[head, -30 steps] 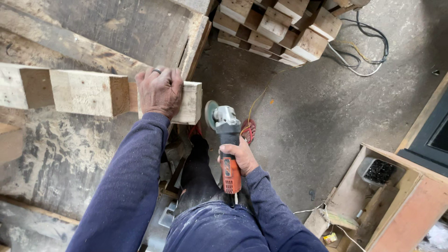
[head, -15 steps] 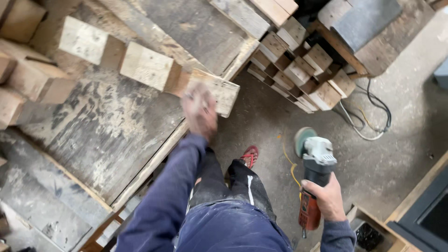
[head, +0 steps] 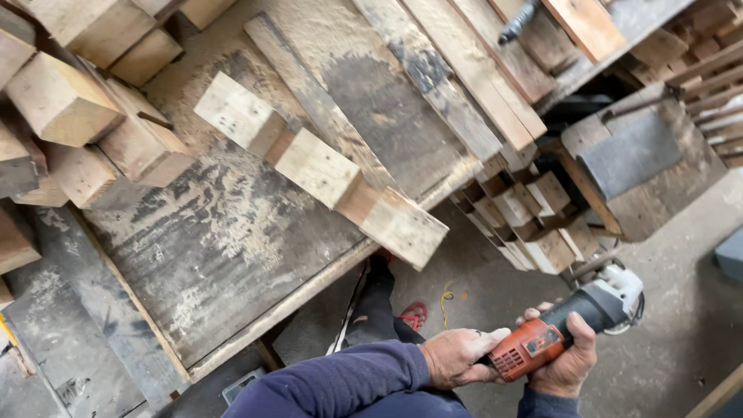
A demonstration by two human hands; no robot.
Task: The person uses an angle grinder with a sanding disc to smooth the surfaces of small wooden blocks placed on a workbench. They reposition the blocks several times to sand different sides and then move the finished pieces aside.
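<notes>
Hanging low over the concrete floor (head: 681,340), just off the bench (head: 232,248) edge, the orange-and-black angle grinder (head: 569,325) sits in both hands. The right hand (head: 565,364) has its grip wrapped around the body from below; the left hand (head: 457,358) closes its grip on the orange tail end. A long sanded wooden beam (head: 321,166) lies diagonally on the bench, and stacked wood blocks (head: 526,217) sit beyond.

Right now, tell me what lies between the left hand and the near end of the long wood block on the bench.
In the head view, between left hand and wood block lie bare concrete floor, a red shoe and a dark trouser leg.
</notes>
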